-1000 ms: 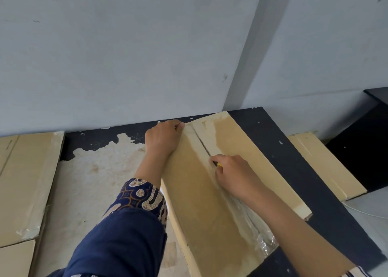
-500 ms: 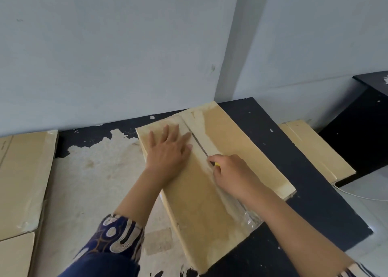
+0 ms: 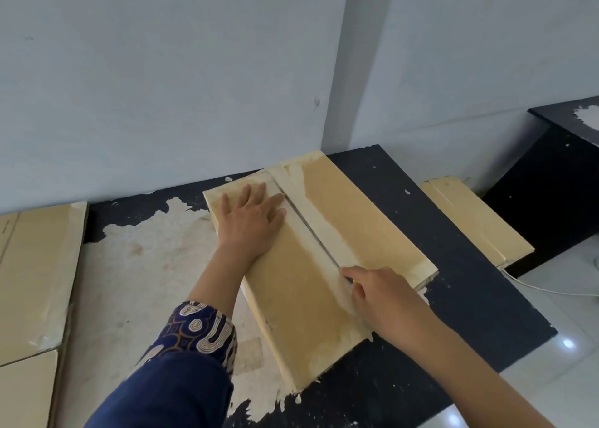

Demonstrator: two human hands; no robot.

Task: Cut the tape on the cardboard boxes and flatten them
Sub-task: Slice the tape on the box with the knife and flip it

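A shallow brown cardboard box (image 3: 366, 230) lies on the worn black table (image 3: 470, 298), its two top flaps meeting at a taped centre seam (image 3: 311, 230). My left hand (image 3: 251, 221) presses flat on the far left flap with fingers spread. My right hand (image 3: 385, 301) grips a small yellow-handled cutter (image 3: 351, 281) at the seam, near the box's near end. The far part of the seam shows as a dark slit. The blade is hidden by my fingers.
Flat cardboard sheets (image 3: 32, 278) lie at the table's left edge. Another cardboard piece (image 3: 476, 220) rests lower, beyond the table's right edge. A dark cabinet (image 3: 557, 174) stands at the right, a white cable (image 3: 551, 291) on the tiled floor. The wall sits just behind.
My left hand went from gripping the box's far edge to lying flat on the left flap. My right hand drew the cutter along the seam toward me, and the box settled lower.
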